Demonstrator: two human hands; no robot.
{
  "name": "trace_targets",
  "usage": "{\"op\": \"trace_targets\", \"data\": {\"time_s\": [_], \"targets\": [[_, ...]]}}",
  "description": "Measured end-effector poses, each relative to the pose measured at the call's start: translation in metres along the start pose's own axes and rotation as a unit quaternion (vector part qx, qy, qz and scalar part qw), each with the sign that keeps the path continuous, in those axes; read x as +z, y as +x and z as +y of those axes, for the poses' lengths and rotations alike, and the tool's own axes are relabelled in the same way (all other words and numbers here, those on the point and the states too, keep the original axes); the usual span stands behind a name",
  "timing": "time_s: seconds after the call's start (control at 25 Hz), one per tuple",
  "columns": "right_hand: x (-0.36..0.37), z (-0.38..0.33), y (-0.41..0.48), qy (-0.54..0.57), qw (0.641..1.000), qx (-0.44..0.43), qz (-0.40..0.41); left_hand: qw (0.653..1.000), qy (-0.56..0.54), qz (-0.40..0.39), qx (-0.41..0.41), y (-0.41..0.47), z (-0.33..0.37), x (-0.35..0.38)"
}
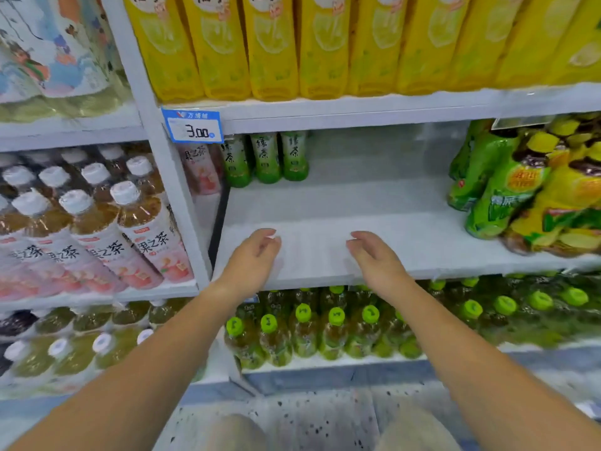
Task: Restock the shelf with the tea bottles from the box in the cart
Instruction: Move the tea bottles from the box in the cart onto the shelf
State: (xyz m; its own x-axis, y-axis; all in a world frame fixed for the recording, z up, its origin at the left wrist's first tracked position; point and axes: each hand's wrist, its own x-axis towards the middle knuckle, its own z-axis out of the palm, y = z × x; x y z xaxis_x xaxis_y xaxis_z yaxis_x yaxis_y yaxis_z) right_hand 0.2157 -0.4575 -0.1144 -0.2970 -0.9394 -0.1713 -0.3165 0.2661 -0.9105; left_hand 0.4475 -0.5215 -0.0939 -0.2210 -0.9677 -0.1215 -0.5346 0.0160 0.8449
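A white shelf board [374, 203] at chest height is mostly bare. Three green tea bottles [265, 157] stand in a row at its back left. My left hand [252, 260] and my right hand [377, 258] hover side by side over the shelf's front edge, fingers loosely curved, palms facing each other, holding nothing. The cart and its box are out of view.
Green and yellow packs [533, 187] fill the shelf's right end. Yellow bottles [292, 43] line the shelf above, green-capped bottles [325, 327] the shelf below. Left bay holds peach tea bottles [130, 229]. A 3.00 price tag [193, 125] hangs on the upright.
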Motion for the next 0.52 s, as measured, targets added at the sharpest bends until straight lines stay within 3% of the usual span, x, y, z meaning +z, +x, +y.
{"op": "trace_targets", "data": {"time_s": [0.16,0.52], "targets": [[-0.028,-0.011,-0.043,0.019,0.997,0.078,-0.012,0.997,0.007,-0.046,-0.055,-0.031,0.037,-0.007],[-0.141,-0.054,-0.178,0.067,0.97,0.222,0.069,0.968,0.0,-0.226,-0.108,-0.122,0.162,0.025]]}}
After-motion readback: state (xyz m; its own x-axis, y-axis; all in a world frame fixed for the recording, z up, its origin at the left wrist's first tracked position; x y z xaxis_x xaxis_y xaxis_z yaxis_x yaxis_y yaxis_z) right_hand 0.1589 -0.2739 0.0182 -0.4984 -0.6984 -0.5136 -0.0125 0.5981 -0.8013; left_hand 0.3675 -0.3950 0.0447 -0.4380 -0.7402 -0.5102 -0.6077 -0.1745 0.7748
